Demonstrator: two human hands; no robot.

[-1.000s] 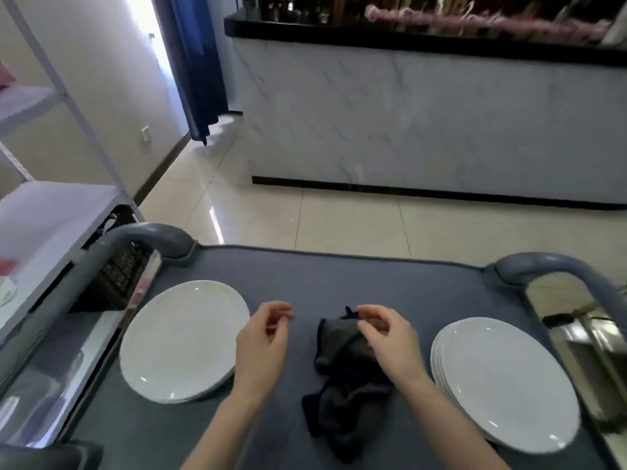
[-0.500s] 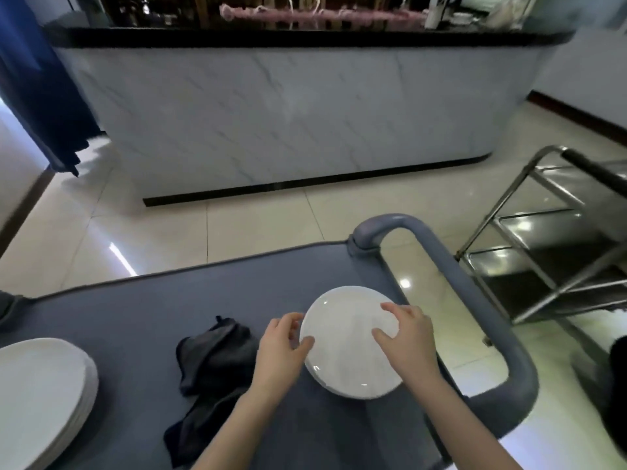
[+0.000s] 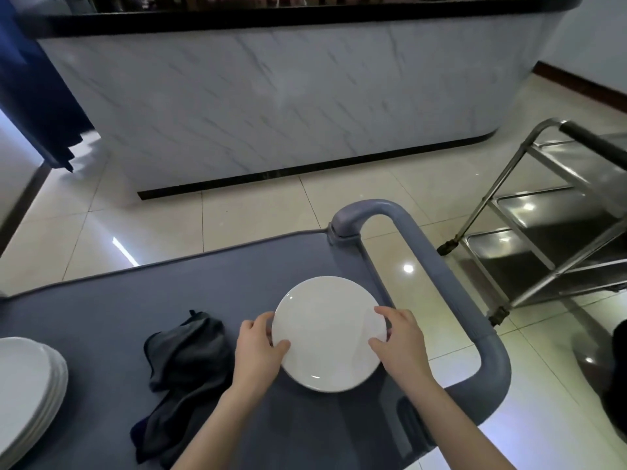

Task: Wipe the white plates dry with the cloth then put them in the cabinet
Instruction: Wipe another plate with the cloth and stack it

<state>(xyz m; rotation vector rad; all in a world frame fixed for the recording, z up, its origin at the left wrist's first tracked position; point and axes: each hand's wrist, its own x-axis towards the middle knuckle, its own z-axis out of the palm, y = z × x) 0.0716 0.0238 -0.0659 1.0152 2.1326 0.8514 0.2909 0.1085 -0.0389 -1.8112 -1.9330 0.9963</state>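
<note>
A white plate [image 3: 327, 332] lies at the right end of the grey cart top [image 3: 101, 310]. My left hand [image 3: 259, 349] grips its left rim and my right hand [image 3: 402, 342] grips its right rim. Whether more plates lie beneath it is hidden. A crumpled dark grey cloth [image 3: 185, 364] lies on the cart just left of my left hand, touched by neither hand. A second stack of white plates [image 3: 25, 391] sits at the cart's left edge, partly cut off by the frame.
The cart's grey handle [image 3: 437, 286] loops around its right end. A steel trolley [image 3: 556, 225] stands on the tiled floor to the right. A marble-fronted counter [image 3: 271, 93] runs across the back, with a blue curtain [image 3: 37, 96] at far left.
My hands left the cloth and went right to the plate, closing on its two rims. The view swung right, so the left plate stack slid to the frame edge.
</note>
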